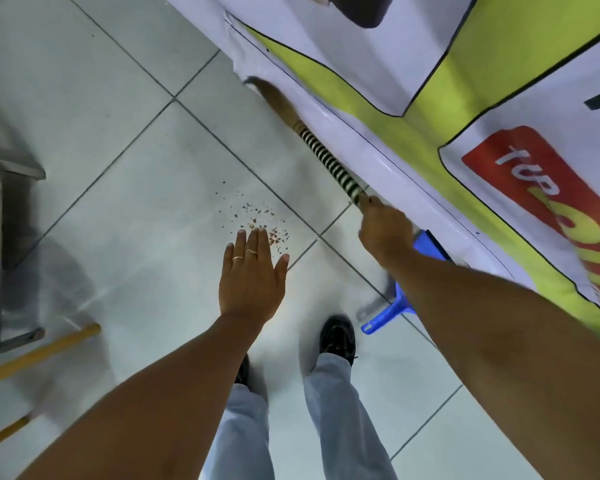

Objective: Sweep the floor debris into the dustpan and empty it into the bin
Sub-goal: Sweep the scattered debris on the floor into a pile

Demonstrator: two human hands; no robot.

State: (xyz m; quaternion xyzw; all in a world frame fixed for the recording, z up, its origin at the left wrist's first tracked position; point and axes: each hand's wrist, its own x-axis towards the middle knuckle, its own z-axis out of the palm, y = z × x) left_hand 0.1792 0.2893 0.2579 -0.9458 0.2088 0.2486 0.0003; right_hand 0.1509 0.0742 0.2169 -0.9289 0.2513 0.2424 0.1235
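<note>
Small brown crumbs of debris lie scattered on the white floor tiles just ahead of me. My left hand hovers flat over the floor beside the crumbs, fingers spread, holding nothing. My right hand grips the black-and-white striped handle of a hand broom, whose tan bristles point away along the banner's edge. A blue dustpan lies on the floor to the right, partly hidden behind my right forearm.
A large white, yellow-green and red banner covers the upper right. A metal frame stands at the left edge. Two yellow sticks lie on the floor at the lower left. My shoes stand below the crumbs.
</note>
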